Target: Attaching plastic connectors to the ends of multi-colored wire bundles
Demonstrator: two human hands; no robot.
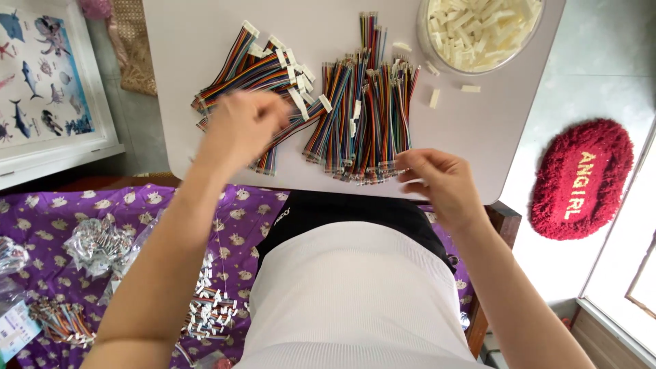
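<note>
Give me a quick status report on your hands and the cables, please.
Left hand blurred over the finished ribbon cables, grip unclear. Right hand pinching the near ends of the loose ribbon cables. Bowl of white connectors beyond; nothing in the way.

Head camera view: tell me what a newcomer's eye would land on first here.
The rainbow-coloured ribbon cables fanned in heaps across the middle of the white table stand out first, with the blurred left hand over the left heap and the right hand at the near ends of the right one. Next come the bowl of small white connectors at the table's far right and the fuzzy red mat on the floor to the right.
</note>
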